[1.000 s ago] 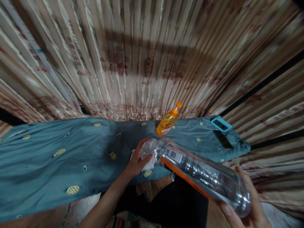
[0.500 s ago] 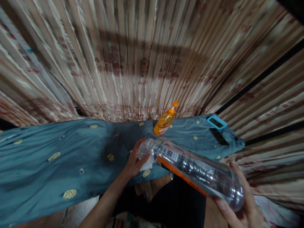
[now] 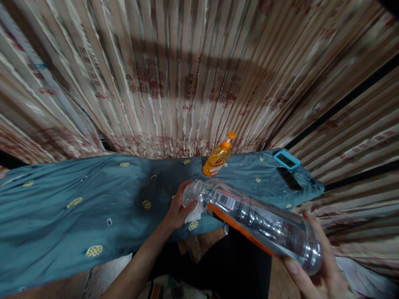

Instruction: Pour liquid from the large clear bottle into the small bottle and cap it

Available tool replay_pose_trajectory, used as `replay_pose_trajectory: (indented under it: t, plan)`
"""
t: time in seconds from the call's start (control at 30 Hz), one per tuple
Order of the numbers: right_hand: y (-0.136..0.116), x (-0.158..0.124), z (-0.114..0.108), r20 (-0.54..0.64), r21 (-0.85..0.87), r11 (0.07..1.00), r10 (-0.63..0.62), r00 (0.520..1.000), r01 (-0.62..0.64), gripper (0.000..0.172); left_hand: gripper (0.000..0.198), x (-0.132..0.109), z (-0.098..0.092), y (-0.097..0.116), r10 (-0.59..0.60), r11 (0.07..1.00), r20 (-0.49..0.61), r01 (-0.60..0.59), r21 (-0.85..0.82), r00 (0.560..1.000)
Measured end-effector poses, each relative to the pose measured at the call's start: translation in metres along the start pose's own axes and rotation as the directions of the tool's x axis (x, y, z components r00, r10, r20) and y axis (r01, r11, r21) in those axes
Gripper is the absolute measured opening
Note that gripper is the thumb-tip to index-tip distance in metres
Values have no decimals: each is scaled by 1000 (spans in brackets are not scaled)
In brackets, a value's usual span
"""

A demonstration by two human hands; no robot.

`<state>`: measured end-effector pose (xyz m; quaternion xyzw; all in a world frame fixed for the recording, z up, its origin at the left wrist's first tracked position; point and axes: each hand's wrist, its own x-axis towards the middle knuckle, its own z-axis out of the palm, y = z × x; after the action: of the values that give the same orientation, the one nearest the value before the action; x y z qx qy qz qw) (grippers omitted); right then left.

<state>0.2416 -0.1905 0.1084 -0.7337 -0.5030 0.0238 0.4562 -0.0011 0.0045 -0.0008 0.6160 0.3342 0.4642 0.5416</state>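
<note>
1. Left hand (image 3: 178, 211) pinches the clear bottle (image 3: 262, 224) at its neck end, the body stretching toward four o'clock.
2. Right hand (image 3: 331, 270) curls around the base, the neck pointing toward ten o'clock.

Dim — broad shadow across curtain (image 3: 183, 120), glints on clear bottle (image 3: 258, 222).

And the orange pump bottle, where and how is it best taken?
Probably around the body of the pump bottle, below its narrow nozzle, from the right: the body is broader, and the left hand holding the clear bottle is to its front left.
</note>
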Motion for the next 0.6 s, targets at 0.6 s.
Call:
replay_pose_trajectory:
  t: [0.6]
  plan:
    - [-14, -2, 4, -53, 40, 993, 114, 992, -112, 92, 66, 0, 0, -4, 24, 999, 12, -24, 28, 1000]
